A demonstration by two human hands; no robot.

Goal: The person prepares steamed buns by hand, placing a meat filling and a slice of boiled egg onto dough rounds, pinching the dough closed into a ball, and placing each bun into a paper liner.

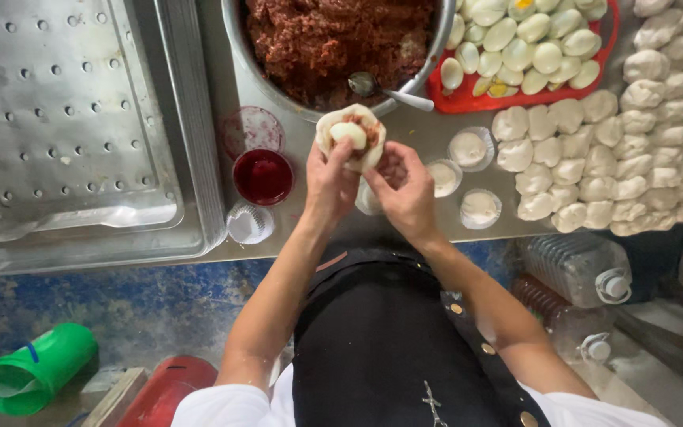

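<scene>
My left hand holds a round of white dough with red-brown filling and a piece of boiled egg pressed into it. My right hand is at the dough's lower right edge, fingers pinching it. Just above stands a big metal bowl of red-brown minced filling with a spoon resting in it. A red tray of halved boiled eggs sits to the right of the bowl.
Several white dough balls cover the steel table at right, with paper cups holding dough nearer me. A small red bowl of liquid and stacked perforated metal trays lie left. Plastic bottles and a green bucket stand below.
</scene>
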